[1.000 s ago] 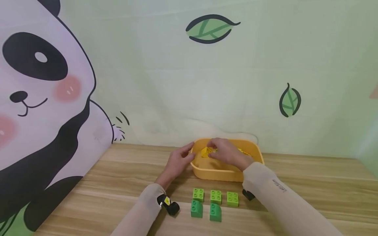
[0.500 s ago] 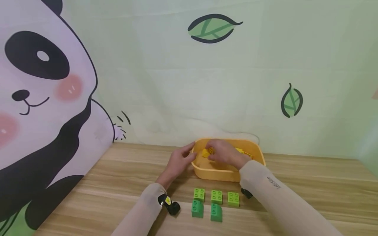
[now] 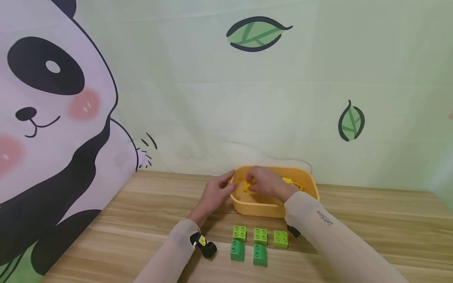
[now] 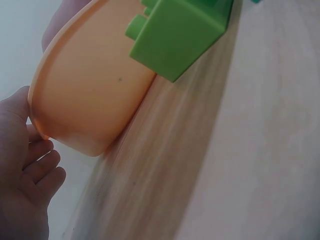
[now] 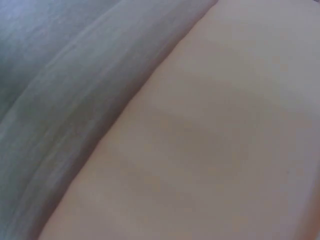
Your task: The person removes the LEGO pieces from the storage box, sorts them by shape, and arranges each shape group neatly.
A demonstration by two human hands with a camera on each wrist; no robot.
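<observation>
A yellow-orange plastic basin (image 3: 260, 208) stands at the back of the table. My left hand (image 3: 216, 193) holds its left rim, with the thumb and a finger at the edge; in the left wrist view the other fingers curl below the rim. My right hand (image 3: 269, 183) reaches inside, its thumb and fingers pinching a yellow toy brick (image 3: 246, 186) near the left end. That brick is partly hidden by the fingers. More yellow bricks (image 3: 293, 183) lie in the basin behind the right wrist. The right wrist view holds only sleeve and a blurred pale surface.
Three light green bricks (image 3: 260, 236) stand in a row in front of the basin. Two dark green curved bricks (image 3: 237, 250) sit nearer on the wooden table (image 3: 141, 236). A wall cloth (image 3: 198, 98) with a panda and leaves hangs right behind.
My right hand has closed in on the yellow brick, which has turned and is more covered by the fingers. The right forearm shifted slightly left; the left hand stays at the rim.
</observation>
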